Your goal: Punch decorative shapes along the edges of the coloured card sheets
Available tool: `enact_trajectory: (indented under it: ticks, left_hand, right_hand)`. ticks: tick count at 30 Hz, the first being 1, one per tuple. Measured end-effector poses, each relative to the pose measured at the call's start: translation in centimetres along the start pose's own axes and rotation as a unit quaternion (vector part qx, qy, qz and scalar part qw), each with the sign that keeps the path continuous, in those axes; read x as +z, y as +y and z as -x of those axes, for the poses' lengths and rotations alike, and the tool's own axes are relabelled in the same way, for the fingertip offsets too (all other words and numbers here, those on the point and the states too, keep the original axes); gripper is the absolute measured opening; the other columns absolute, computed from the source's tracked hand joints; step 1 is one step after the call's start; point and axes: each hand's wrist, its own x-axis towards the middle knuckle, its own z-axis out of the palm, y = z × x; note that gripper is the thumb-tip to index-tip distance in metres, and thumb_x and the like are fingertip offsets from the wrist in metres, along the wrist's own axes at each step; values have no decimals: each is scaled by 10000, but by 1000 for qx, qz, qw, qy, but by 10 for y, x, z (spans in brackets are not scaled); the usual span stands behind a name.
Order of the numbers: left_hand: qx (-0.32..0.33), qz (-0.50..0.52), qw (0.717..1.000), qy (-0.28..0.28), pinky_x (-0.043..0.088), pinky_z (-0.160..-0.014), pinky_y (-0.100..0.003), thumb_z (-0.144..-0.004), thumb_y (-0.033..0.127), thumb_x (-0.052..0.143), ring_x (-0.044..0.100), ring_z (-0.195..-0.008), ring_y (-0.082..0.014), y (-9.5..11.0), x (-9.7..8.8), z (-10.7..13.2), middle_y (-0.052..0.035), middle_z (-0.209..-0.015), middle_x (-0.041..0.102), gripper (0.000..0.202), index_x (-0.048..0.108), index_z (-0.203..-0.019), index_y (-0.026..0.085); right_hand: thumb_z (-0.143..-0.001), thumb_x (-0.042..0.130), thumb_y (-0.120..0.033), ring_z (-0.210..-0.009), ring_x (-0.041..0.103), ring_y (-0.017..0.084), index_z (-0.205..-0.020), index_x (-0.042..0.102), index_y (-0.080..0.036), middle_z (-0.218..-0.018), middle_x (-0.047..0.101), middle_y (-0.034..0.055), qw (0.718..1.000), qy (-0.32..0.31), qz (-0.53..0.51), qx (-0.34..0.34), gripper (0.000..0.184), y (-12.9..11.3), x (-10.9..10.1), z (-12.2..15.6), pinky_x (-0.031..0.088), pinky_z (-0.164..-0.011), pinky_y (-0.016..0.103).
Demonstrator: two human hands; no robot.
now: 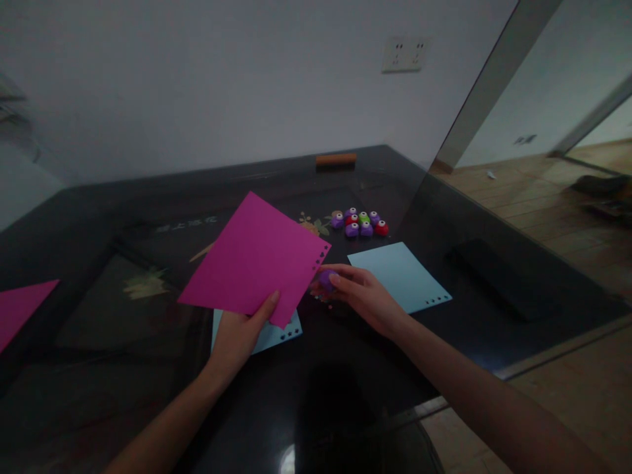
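My left hand [251, 329] pinches a magenta sheet of paper [251, 257] by its near edge, holding it tilted above the table. Small shapes are punched along the sheet's right edge. At that edge my right hand [363, 296] grips a purple craft punch [326, 280]; whether the paper sits in its slot I cannot tell. Tiny paper cut-outs [330, 306] lie beneath it. Partly hidden under my left hand is a light blue sheet [271, 339] with punched shapes. Another light blue sheet [402, 273], also punched, lies beyond my right wrist.
Several purple, red and green craft punches [365, 224] are grouped behind the sheets on the dark glossy table [276, 401]. A brown cylinder [336, 160] lies near the wall. More magenta paper [22, 306] shows at far left. A black flat object [488, 276] lies right.
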Motion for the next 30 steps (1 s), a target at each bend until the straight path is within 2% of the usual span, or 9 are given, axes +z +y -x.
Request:
enact_trajectory:
  ticks: [4, 9, 14, 18, 21, 25, 30]
  left_hand:
    - [1, -4, 1000, 13, 438, -935, -418, -722, 442, 597, 599, -1023, -276, 1, -2, -2, -90, -1009, 688, 386, 646, -994, 172]
    - [11, -11, 1000, 14, 438, -928, -430, -737, 435, 590, 599, -1016, -276, 4, -4, -2, -88, -960, 693, 382, 644, -1008, 171]
    - [12, -5, 1000, 18, 442, -921, -434, -731, 435, 607, 601, -1015, -277, 1, -4, -2, -77, -960, 694, 375, 642, -1016, 193]
    - [12, -3, 1000, 24, 442, -926, -428, -726, 435, 613, 601, -1023, -277, -1, -3, -2, -87, -957, 694, 391, 637, -1017, 176]
    - [7, -4, 1000, 21, 440, -929, -428, -723, 433, 606, 600, -1024, -279, 1, -4, -2, -98, -977, 689, 386, 644, -997, 163]
    - [2, -3, 1000, 18, 441, -924, -434, -723, 435, 601, 602, -1009, -276, 2, -4, -2, -102, -999, 683, 386, 645, -990, 159]
    - [-4, -3, 1000, 21, 428, -942, -441, -716, 441, 608, 595, -1025, -282, 1, -4, -3, -102, -1007, 680, 393, 642, -993, 165]
  right_hand:
    - [-842, 550, -354, -854, 656, 196, -1050, 627, -138, -916, 694, 103, 999, 1, -37, 11, 309, 0, -6, -3, 478, -826, 370]
    - [-908, 386, -427, -828, 661, 199, -1046, 612, -124, -892, 694, 104, 996, -11, -73, 55, 402, -1, -9, -6, 478, -799, 354]
    - [-915, 337, -429, -817, 656, 192, -1042, 599, -122, -892, 687, 108, 996, -4, -65, 67, 423, -3, -10, -7, 481, -789, 346]
    - [-902, 372, -380, -636, 627, 153, -1074, 584, -118, -753, 656, 67, 997, -17, 8, 80, 378, -7, -16, -6, 488, -606, 285]
    - [-901, 372, -387, -502, 552, 112, -1088, 580, -116, -627, 593, 23, 985, -60, 95, 130, 390, -14, -21, -3, 432, -479, 230]
    - [-891, 391, -403, -416, 462, 84, -1105, 577, -116, -532, 522, -17, 957, -97, 207, 182, 404, -21, -24, 1, 381, -414, 202]
    - [-902, 351, -408, -392, 432, 73, -1185, 542, -171, -513, 504, -38, 949, -101, 246, 173, 415, -22, -25, 0, 345, -390, 180]
